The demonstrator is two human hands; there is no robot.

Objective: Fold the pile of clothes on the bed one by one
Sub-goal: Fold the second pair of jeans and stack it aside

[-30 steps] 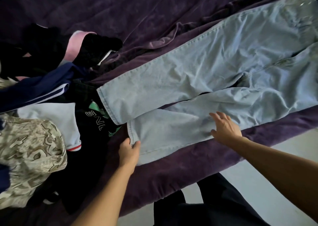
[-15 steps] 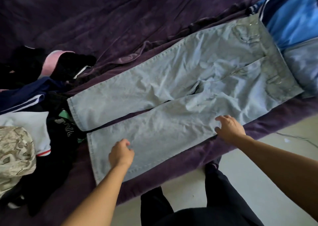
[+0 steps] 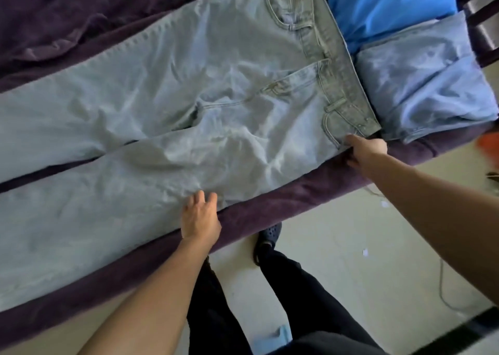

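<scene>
Pale blue jeans (image 3: 167, 84) on a dark purple bedcover (image 3: 54, 9), bright blue cloth (image 3: 388, 6) upper right, black trousers (image 3: 297, 287) at bottom

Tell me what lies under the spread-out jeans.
The purple blanket shows around the light-blue jeans and between the legs. Anything else beneath the denim is covered and cannot be seen.
</scene>
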